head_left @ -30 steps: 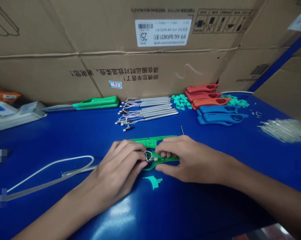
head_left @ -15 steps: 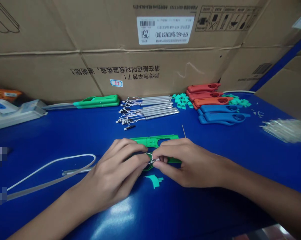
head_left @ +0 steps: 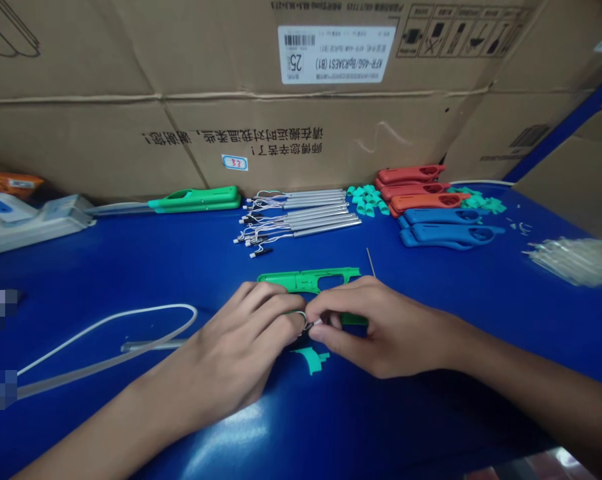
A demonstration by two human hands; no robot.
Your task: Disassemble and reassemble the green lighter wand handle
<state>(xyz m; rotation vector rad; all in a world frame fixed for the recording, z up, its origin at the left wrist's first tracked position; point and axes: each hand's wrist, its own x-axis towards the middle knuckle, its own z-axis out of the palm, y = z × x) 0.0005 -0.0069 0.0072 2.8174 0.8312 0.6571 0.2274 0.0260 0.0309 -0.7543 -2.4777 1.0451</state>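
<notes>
My right hand point(head_left: 365, 327) pinches a small black-and-white igniter piece point(head_left: 315, 324) between thumb and forefinger. A white wire point(head_left: 303, 315) loops from it to the curled fingers of my left hand point(head_left: 255, 327), which are closed; what they grip is mostly hidden. Both hands cover most of a green lighter-handle half point(head_left: 355, 320). Just beyond them lies another green handle half point(head_left: 305, 280), its inner side up. A silver metal tube point(head_left: 155, 346) sticks out left of my left hand. On the near side is a curved mint-green plastic piece point(head_left: 311, 360).
At the back lie several silver tubes with wires point(head_left: 315, 217), mint-green caps point(head_left: 368, 200), red handles point(head_left: 411, 175), blue handles point(head_left: 451, 233) and a green lighter point(head_left: 201, 199). Clear plastic pieces point(head_left: 575, 260) lie right, a white power strip point(head_left: 41, 223) left. A cardboard wall point(head_left: 105, 133) stands behind.
Both hands have shifted slightly right and closer together; the left fingers now cover more of the wire and the near green half. The pinch on the igniter piece stays.
</notes>
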